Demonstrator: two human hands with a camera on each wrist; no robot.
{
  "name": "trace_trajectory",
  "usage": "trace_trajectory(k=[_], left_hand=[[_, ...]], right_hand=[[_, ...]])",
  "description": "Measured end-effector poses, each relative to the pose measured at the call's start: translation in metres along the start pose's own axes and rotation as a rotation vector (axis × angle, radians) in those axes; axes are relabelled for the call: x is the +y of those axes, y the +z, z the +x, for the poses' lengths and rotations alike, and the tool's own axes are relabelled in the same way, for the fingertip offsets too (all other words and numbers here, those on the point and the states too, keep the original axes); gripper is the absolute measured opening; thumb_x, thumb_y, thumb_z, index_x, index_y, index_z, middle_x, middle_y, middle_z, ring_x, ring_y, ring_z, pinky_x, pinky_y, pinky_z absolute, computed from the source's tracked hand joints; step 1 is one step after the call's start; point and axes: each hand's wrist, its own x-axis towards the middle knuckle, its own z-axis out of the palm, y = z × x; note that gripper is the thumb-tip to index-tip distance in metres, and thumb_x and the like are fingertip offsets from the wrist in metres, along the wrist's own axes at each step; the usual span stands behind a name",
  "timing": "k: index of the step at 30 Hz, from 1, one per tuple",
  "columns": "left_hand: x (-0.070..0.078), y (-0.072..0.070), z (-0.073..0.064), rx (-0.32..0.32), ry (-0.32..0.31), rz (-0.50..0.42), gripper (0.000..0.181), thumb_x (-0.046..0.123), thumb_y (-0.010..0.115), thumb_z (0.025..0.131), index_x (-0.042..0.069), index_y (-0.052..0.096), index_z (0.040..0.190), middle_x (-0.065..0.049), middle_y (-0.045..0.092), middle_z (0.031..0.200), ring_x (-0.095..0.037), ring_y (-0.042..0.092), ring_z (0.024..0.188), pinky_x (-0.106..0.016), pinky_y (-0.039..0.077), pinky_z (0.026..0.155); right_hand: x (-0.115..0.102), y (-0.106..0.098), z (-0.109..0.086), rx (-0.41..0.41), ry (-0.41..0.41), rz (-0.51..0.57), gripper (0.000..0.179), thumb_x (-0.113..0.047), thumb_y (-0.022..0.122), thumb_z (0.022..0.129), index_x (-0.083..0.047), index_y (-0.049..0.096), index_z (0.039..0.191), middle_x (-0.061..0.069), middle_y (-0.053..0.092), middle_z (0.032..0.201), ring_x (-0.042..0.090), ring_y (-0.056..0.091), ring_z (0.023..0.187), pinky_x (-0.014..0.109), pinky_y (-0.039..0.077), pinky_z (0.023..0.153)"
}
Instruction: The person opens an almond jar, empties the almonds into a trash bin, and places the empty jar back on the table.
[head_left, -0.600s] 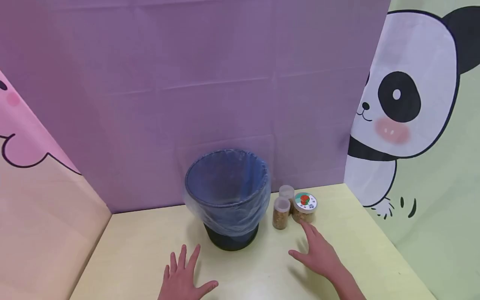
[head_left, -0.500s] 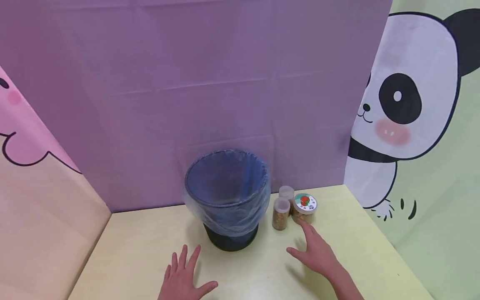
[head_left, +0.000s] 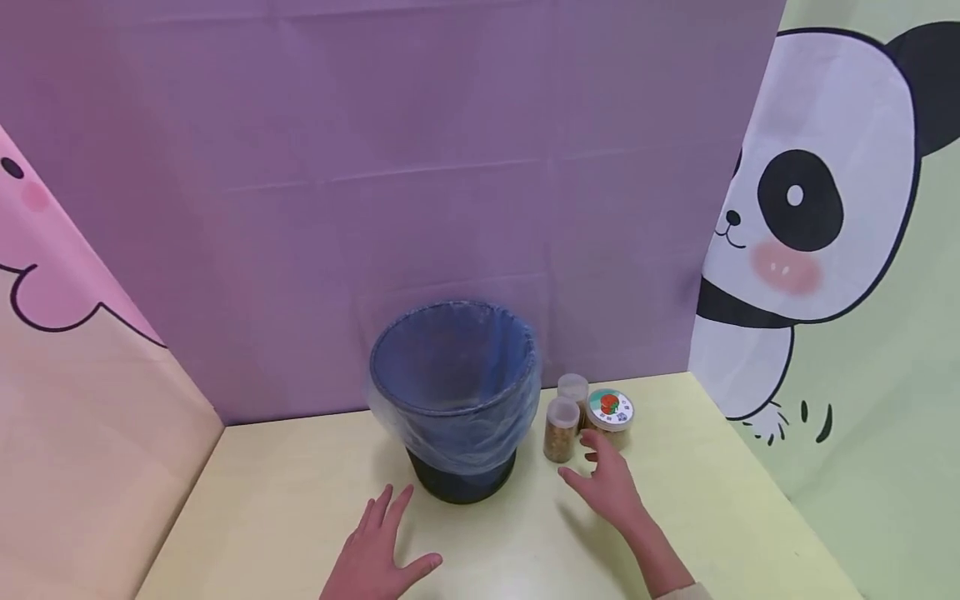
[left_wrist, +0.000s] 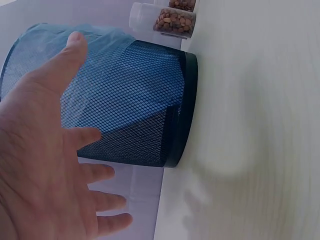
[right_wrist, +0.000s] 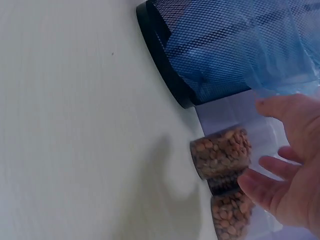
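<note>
My right hand hovers just in front of several lidded clear jars, its thumb and fingers spread and a little bent, holding nothing. Nearest to it stands a slim jar of brown pellets or nuts. Behind that is a similar slim jar, partly hidden. A wider jar has a label with a red picture on its lid. In the right wrist view, brown pieces fill the near jar, and the fingers appear close to it. My left hand is held over the table with fingers extended, nothing in it.
A dark mesh wastebasket stands upright at the table's back, left of the jars. Its translucent blue bag is folded over the rim. Purple cloth hangs behind the pale table; a panda-printed panel borders the right side.
My right hand has shifted left toward the near slim jar, and its fingers have bent more. My left hand has turned slightly, its fingers drawing closer together. The jars and wastebasket have stayed put.
</note>
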Motion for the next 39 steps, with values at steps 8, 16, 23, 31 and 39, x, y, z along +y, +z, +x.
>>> trace_trajectory(k=[8, 16, 23, 31, 39], left_hand=[[-0.002, 0.009, 0.005, 0.023, -0.029, -0.169, 0.093, 0.063, 0.069, 0.079, 0.013, 0.035, 0.150, -0.017, 0.036, 0.149, -0.037, 0.038, 0.134, -0.056, 0.037, 0.100], [0.006, 0.021, 0.010, -0.031, -0.064, -0.397, 0.088, 0.050, 0.071, 0.084, 0.003, 0.032, 0.148, -0.018, 0.035, 0.150, -0.037, 0.030, 0.138, -0.056, 0.029, 0.106], [0.008, 0.025, 0.011, -0.088, -0.060, -0.464, 0.083, 0.040, 0.072, 0.087, -0.001, 0.032, 0.147, -0.022, 0.036, 0.148, -0.042, 0.035, 0.134, -0.058, 0.034, 0.101], [0.006, 0.023, 0.008, -0.089, 0.026, -0.503, 0.076, 0.028, 0.072, 0.089, -0.002, 0.031, 0.146, -0.024, 0.042, 0.143, -0.044, 0.040, 0.129, -0.060, 0.035, 0.099], [0.011, 0.026, 0.005, -0.133, 0.062, -0.484, 0.065, 0.031, 0.069, 0.091, 0.000, 0.042, 0.140, -0.020, 0.045, 0.141, -0.043, 0.043, 0.127, -0.059, 0.038, 0.097]], right_hand=[[-0.001, 0.015, 0.010, 0.100, 0.130, 0.021, 0.059, -0.019, 0.083, 0.077, 0.005, 0.052, 0.121, 0.024, 0.060, 0.120, 0.039, 0.062, 0.101, 0.047, 0.051, 0.085], [0.008, 0.024, 0.017, 0.108, 0.199, 0.052, 0.062, -0.020, 0.084, 0.076, 0.003, 0.049, 0.122, 0.024, 0.059, 0.120, 0.038, 0.062, 0.101, 0.047, 0.051, 0.084], [0.013, 0.039, 0.025, 0.169, 0.273, 0.048, 0.064, -0.016, 0.087, 0.071, 0.006, 0.049, 0.119, 0.026, 0.060, 0.115, 0.040, 0.060, 0.101, 0.049, 0.050, 0.083], [0.011, 0.056, 0.033, 0.164, 0.287, 0.035, 0.067, -0.015, 0.085, 0.073, 0.009, 0.049, 0.125, 0.028, 0.059, 0.120, 0.042, 0.055, 0.112, 0.053, 0.045, 0.093], [0.018, 0.057, 0.036, 0.183, 0.296, -0.008, 0.063, -0.014, 0.085, 0.073, 0.008, 0.052, 0.122, 0.028, 0.059, 0.121, 0.042, 0.056, 0.112, 0.053, 0.043, 0.094]])
